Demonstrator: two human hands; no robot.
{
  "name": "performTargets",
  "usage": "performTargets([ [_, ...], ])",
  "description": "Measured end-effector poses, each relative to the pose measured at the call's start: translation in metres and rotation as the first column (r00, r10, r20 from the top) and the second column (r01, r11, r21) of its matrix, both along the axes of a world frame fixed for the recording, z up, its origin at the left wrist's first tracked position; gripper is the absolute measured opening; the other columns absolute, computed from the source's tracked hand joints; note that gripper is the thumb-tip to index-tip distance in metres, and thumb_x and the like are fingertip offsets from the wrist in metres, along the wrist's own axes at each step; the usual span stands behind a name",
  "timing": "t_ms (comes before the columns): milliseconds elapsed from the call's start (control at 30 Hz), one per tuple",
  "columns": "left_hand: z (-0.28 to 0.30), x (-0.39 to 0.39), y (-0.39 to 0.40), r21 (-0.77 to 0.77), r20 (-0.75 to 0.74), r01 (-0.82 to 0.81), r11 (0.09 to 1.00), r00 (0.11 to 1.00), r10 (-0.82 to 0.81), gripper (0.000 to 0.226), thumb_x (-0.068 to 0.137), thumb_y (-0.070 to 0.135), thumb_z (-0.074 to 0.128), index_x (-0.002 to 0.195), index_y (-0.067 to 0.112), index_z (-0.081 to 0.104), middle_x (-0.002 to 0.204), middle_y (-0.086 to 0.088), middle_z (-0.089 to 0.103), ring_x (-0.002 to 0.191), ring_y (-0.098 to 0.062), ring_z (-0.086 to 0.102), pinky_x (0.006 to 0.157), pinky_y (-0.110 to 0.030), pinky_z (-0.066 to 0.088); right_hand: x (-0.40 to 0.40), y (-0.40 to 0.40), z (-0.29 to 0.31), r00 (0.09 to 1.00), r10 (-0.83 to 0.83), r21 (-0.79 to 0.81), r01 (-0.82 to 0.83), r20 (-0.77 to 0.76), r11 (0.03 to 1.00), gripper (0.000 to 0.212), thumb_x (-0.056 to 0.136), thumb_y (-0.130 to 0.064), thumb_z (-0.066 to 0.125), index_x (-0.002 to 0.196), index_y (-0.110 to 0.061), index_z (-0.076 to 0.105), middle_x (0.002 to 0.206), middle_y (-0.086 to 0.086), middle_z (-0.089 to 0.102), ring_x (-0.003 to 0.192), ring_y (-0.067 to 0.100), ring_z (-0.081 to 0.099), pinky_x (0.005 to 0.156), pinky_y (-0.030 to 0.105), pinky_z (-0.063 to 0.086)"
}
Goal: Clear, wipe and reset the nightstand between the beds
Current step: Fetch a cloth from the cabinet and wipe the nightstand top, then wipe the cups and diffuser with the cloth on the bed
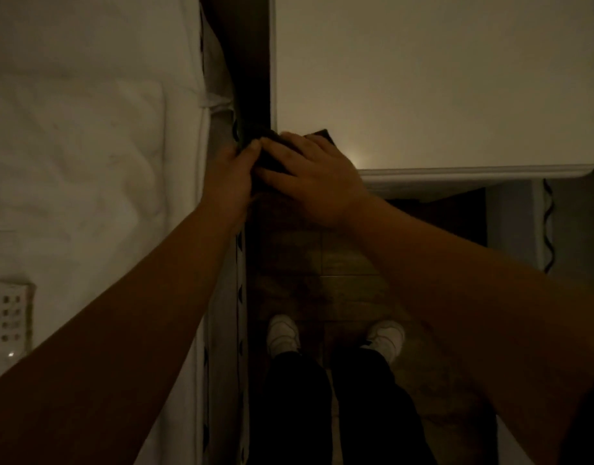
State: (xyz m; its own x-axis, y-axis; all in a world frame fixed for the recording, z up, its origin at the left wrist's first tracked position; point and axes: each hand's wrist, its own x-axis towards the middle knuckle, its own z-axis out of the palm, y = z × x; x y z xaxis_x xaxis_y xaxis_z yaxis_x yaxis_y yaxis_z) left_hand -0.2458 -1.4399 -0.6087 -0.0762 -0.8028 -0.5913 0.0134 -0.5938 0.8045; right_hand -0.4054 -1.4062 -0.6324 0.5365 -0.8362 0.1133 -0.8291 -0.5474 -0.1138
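Light: very dim, so small details are hard to make out.
Nightstand (439, 78): pale top, seen from above, at the upper right; its front edge is a rounded moulding, with a dark opening below it.
Cloth (275, 156): a dark bundle at the front left corner of the nightstand, overhanging the dark gap beside it; a flat dark corner (324, 135) peeks out past the fingers, and I cannot tell whether it belongs to the cloth or is a separate item.
Right hand (309, 177): lies on top of the cloth, palm down, fingers spread a little and bent over the bundle, pressing it onto the corner.
Left hand (233, 174): at the left side of the cloth, thumb and fingers closed on its edge; the fingertips touch those of the right hand.
Bed (87, 129): white bedding fills the left side, just beside the nightstand across the dark gap; its side edge carries a dark stitched trim.
Remote control (10, 317): pale, with rows of buttons, lying on the bed at the lower left.
Floor (346, 263): tiled, brownish.
Shoes (283, 333): 2 white shoes below dark trouser legs, standing on the floor in front of the nightstand.
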Motion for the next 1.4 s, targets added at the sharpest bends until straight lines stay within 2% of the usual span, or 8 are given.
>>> performTargets([
  [367,0.03,-0.055,0.082,-0.069,0.409,0.224,0.972,0.895,-0.177,0.058,0.095,0.026,0.058,0.147,0.021,0.033,0.146,0.003,0.04,0.132,-0.013,0.038,0.108,-0.023,0.031,-0.184,0.1,0.008,0.91,-0.413,0.077,0.411,0.021,0.908,0.072,0.078,0.003,0.074,0.141,-0.018,0.045,0.146,0.027,0.037,0.12,0.055,0.045,0.095,0.062,0.04],
  [533,0.053,-0.095,0.105,0.091,0.193,0.349,0.933,0.913,-0.36,0.053,0.095,0.031,0.057,0.144,0.018,0.041,0.143,-0.003,0.047,0.128,-0.016,0.044,0.1,-0.023,0.041,-0.203,0.138,0.029,0.726,-0.668,0.243,0.626,0.165,0.741,0.062,0.081,0.015,0.062,0.138,-0.002,0.045,0.147,0.032,0.03,0.13,0.048,0.037,0.11,0.044,0.026],
  [667,0.06,-0.11,0.12,0.162,0.135,0.402,0.901,0.896,-0.424,0.05,0.095,0.034,0.055,0.141,0.016,0.046,0.139,-0.004,0.05,0.119,-0.012,0.048,0.09,-0.017,0.039,-0.181,0.148,0.046,0.447,-0.846,0.42,0.735,0.293,0.533,0.053,0.086,-0.006,0.053,0.139,-0.004,0.046,0.143,0.026,0.041,0.128,0.035,0.037,0.106,0.021,0.018],
  [767,0.067,-0.113,0.124,0.169,0.124,0.39,0.905,0.903,-0.412,0.045,0.095,0.039,0.054,0.135,0.017,0.053,0.131,-0.002,0.057,0.116,-0.015,0.053,0.088,-0.024,0.041,-0.149,0.142,0.061,0.355,-0.862,0.575,0.643,0.362,0.507,0.051,0.086,-0.014,0.057,0.136,-0.011,0.051,0.138,0.018,0.047,0.125,0.03,0.045,0.109,0.039,0.034],
  [1000,0.084,-0.093,0.128,0.081,-0.074,0.167,0.983,0.984,-0.161,0.031,0.096,0.027,0.057,0.124,0.016,0.059,0.119,-0.004,0.066,0.111,-0.017,0.062,0.098,-0.038,0.049,-0.066,0.126,0.098,0.45,-0.713,0.637,0.337,0.538,0.693,0.05,0.085,-0.017,0.068,0.133,-0.021,0.052,0.143,-0.003,0.038,0.129,0.002,0.035,0.101,0.006,0.029],
  [1100,0.088,-0.068,0.141,0.023,-0.182,-0.012,1.0,0.983,0.016,0.039,0.093,0.016,0.061,0.13,0.021,0.053,0.126,-0.002,0.063,0.115,-0.013,0.061,0.097,-0.034,0.05,-0.05,0.115,0.118,0.473,-0.629,0.655,0.135,0.617,0.744,0.041,0.086,-0.012,0.054,0.126,-0.024,0.054,0.142,0.0,0.042,0.131,0.008,0.039,0.107,0.019,0.035],
  [1200,0.094,-0.042,0.155,-0.063,-0.137,-0.157,0.986,0.98,0.147,0.037,0.091,0.012,0.063,0.124,0.027,0.053,0.121,0.002,0.065,0.113,-0.011,0.062,0.093,-0.029,0.052,-0.031,0.105,0.133,0.633,-0.503,0.646,0.007,0.588,0.763,0.046,0.087,0.0,0.06,0.124,-0.027,0.054,0.144,-0.004,0.037,0.135,0.011,0.035,0.112,0.032,0.033],
  [1400,0.118,0.021,0.195,-0.143,-0.113,-0.423,0.895,0.905,0.41,0.048,0.096,0.001,0.052,0.13,0.034,0.041,0.125,-0.012,0.061,0.11,-0.021,0.063,0.085,-0.034,0.056,0.02,0.097,0.153,0.885,-0.037,0.657,-0.317,0.465,0.685,0.083,0.072,-0.024,0.083,0.137,-0.038,0.034,0.154,-0.014,0.007,0.136,-0.011,0.004,0.103,-0.002,0.008],
])
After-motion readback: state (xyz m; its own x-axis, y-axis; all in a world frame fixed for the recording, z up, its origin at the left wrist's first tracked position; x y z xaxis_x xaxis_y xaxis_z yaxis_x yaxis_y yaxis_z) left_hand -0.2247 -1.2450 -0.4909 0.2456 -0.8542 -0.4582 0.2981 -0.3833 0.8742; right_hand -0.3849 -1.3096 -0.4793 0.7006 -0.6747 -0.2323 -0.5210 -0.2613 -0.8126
